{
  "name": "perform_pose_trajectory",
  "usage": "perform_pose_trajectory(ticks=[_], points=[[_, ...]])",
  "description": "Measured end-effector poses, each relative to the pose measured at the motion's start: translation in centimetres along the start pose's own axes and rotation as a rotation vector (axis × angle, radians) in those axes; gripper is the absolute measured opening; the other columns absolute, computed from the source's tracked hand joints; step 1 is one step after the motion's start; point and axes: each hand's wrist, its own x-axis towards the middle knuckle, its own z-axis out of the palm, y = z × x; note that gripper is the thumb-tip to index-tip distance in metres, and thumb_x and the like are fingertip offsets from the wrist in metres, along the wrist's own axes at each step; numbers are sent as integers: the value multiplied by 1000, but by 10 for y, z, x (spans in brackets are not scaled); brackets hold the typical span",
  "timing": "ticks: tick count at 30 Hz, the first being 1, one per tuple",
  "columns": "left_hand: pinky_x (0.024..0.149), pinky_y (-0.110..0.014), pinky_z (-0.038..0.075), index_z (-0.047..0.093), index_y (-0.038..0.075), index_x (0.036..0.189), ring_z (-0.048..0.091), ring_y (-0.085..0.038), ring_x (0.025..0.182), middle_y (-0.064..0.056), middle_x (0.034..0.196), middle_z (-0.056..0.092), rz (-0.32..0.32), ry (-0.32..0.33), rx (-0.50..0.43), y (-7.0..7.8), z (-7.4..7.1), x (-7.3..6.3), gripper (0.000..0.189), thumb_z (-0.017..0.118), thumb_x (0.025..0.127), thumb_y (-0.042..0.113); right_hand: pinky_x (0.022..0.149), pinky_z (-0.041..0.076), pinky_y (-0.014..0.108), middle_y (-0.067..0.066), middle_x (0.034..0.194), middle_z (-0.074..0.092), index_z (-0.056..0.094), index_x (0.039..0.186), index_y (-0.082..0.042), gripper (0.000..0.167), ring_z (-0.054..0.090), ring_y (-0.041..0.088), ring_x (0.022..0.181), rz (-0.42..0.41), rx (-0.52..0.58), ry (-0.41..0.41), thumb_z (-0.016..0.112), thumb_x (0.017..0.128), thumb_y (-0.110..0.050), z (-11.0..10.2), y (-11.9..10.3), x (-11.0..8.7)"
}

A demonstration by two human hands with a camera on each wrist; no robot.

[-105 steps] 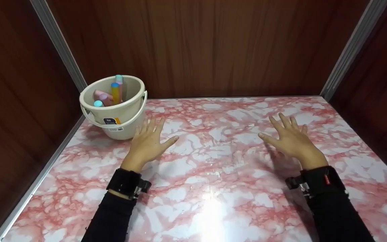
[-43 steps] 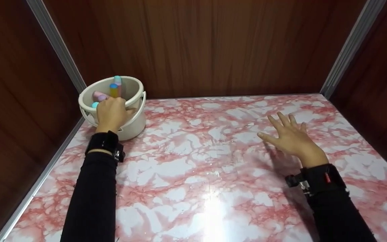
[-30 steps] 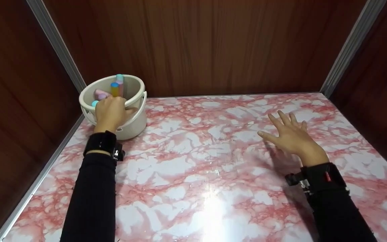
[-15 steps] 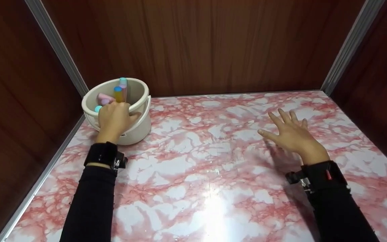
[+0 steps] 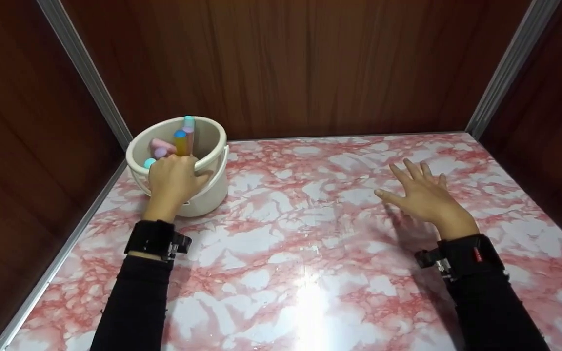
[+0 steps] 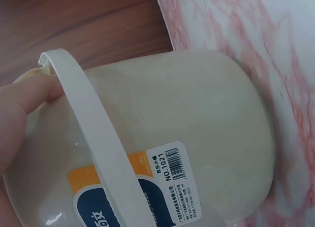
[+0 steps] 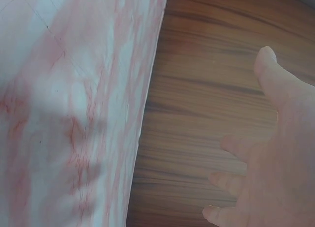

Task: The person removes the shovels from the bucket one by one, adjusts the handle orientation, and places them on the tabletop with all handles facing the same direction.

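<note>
At the back left of the table stands a cream plastic bucket point(image 5: 208, 192) with its white handle point(image 6: 91, 121) hanging down the front. My left hand point(image 5: 173, 180) grips the near rim, thumb outside against the wall and the other fingers hidden inside. Several coloured tubes sit in the bucket: a yellow one with a blue cap point(image 5: 180, 141), a pink one point(image 5: 164, 145) and a light-blue-topped one point(image 5: 189, 122) among them. A label point(image 6: 170, 182) shows on the bucket wall in the left wrist view. My right hand point(image 5: 425, 197) hovers over the table's right side, fingers spread, holding nothing.
The table point(image 5: 281, 229) has a red and white marbled top. Dark wood-grain panels point(image 5: 310, 68) enclose it at the back and both sides, with grey metal strips point(image 5: 83, 68) at the corners. A bright light reflection lies near the front middle.
My left hand went from open above the table to gripping the bucket's rim. Over the last second the bucket has shifted slightly right and toward me. My right hand has barely moved.
</note>
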Motion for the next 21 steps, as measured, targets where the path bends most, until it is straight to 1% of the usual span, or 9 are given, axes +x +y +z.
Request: perform_pose_trajectory(ticks=[4, 9, 15, 21], points=[[52, -52, 44, 59, 9, 68, 59, -39, 57, -13, 62, 56, 20, 10, -1, 7, -3, -5, 44, 80, 89, 41, 114, -8, 83, 29, 175, -2, 14, 171, -10, 100, -11, 60, 156, 2, -1, -1, 41, 102, -76, 0, 0, 0], [50, -53, 45, 60, 9, 68, 59, -39, 55, -14, 62, 58, 55, 31, -11, 18, -6, -13, 44, 80, 89, 42, 114, -7, 83, 29, 175, -1, 15, 171, -10, 99, -10, 60, 156, -1, -7, -1, 40, 102, -77, 0, 0, 1], [47, -51, 44, 62, 10, 68, 58, -37, 53, -11, 59, 55, 118, 66, -27, 32, -9, -23, 43, 83, 87, 43, 113, -7, 84, 30, 174, 0, 15, 171, -10, 98, -10, 61, 156, -1, -11, -2, 41, 102, -76, 0, 1, 1], [44, -47, 42, 59, 12, 65, 55, -31, 50, -5, 56, 49, 186, 92, -49, 48, -15, -33, 45, 85, 87, 42, 113, -8, 84, 30, 174, 0, 15, 171, -10, 98, -11, 60, 156, -4, -2, -7, 40, 102, -76, 1, 1, 0]])
